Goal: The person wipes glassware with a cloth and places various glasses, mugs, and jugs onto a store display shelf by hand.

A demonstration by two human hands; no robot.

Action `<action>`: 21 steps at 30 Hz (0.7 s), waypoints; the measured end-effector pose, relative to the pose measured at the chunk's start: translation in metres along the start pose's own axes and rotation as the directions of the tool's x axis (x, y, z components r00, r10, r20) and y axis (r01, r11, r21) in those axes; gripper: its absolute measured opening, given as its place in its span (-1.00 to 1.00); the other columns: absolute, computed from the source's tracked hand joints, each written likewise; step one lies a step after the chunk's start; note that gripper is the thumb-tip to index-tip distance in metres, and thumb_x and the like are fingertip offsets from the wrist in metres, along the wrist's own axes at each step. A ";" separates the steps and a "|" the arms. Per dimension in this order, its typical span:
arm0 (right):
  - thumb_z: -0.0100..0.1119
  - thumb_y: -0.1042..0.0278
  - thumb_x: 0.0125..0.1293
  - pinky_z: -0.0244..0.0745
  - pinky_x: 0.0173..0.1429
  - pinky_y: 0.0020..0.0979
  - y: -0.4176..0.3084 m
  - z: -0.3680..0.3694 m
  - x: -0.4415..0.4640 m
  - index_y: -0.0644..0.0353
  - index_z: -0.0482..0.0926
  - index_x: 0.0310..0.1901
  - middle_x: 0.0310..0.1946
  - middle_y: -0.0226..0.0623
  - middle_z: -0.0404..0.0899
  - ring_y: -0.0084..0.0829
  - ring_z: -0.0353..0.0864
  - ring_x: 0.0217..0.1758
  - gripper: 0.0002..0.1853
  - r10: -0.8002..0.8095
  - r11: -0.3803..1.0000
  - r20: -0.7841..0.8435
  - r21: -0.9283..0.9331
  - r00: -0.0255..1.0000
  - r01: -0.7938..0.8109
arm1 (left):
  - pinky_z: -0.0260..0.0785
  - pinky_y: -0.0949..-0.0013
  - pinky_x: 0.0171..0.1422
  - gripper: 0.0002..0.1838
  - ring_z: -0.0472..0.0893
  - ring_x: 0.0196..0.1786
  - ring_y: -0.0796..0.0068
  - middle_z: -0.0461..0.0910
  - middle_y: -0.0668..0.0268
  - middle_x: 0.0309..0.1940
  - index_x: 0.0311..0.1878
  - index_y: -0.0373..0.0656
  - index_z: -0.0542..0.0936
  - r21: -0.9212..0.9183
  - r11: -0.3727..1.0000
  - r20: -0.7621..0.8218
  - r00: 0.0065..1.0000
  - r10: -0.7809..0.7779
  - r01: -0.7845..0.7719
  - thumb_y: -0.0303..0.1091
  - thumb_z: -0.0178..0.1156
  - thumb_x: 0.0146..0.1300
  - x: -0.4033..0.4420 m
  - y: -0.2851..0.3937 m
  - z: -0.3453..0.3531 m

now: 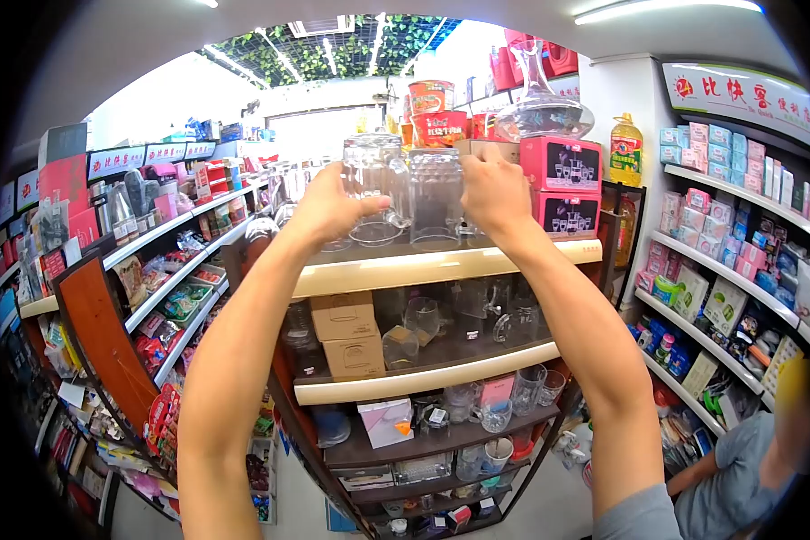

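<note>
Two clear glass mugs stand side by side on the top shelf. My left hand is wrapped round the left glass mug, its thumb across the front near the handle. At the right glass mug, my right hand has its fingers curled against the upper right side. Part of that grip is hidden behind the hand. Right of my right hand are two stacked pink boxes with glassware pictures, and a wide glass decanter rests on top.
Instant noodle tubs stand behind the mugs. Lower shelves hold brown cartons and assorted glassware. An oil bottle is at the right, beside stocked wall shelves. Another person in a grey shirt is at the lower right.
</note>
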State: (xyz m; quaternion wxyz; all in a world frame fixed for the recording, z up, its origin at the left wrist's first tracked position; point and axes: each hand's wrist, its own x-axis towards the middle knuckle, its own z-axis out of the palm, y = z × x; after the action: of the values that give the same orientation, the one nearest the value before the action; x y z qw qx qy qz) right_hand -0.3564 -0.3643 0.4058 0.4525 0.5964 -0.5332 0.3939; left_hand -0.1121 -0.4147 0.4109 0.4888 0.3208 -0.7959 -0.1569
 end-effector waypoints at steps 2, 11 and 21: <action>0.10 0.50 0.15 0.61 -0.20 0.04 -0.003 0.001 -0.001 0.24 0.62 -0.28 -0.20 -0.02 0.57 0.12 0.66 -0.30 -0.87 0.019 1.000 0.019 -0.002 1.000 -0.019 | 0.47 0.36 0.06 -0.32 0.64 -0.05 0.36 0.65 0.05 -0.04 0.19 -0.46 0.44 0.018 1.000 -0.028 0.999 -0.022 0.023 -0.29 0.50 0.09 -0.002 0.007 -0.001; 0.18 0.43 0.14 0.65 -0.08 -0.08 0.021 -0.057 0.043 0.21 0.69 -0.25 -0.28 0.08 0.58 0.05 0.70 -0.20 -0.84 0.013 0.999 -0.175 -0.047 0.984 -0.022 | 0.46 0.40 -0.09 -0.33 0.60 -0.15 0.47 0.64 0.14 -0.08 0.19 -0.44 0.44 -0.107 0.994 0.051 0.998 -0.026 0.031 -0.28 0.49 0.11 -0.012 0.027 -0.008; 0.18 0.34 0.27 0.55 -0.03 -0.10 0.069 -0.143 0.041 0.13 0.73 -0.15 -0.29 -0.08 0.65 -0.01 0.66 -0.18 -0.80 -0.074 0.988 -0.431 -0.155 0.899 0.006 | 0.47 0.16 0.17 -0.22 0.66 0.07 0.00 0.63 -0.18 -0.01 0.09 -0.50 0.45 0.153 0.988 0.015 1.000 0.007 -0.009 -0.08 0.56 0.01 0.021 0.022 0.069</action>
State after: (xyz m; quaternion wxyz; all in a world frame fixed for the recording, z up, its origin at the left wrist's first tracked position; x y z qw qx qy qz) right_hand -0.4181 -0.2395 0.4931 0.6117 0.4685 -0.4343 0.4666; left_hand -0.1876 -0.4167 0.4046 0.4577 0.3531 -0.8103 -0.0956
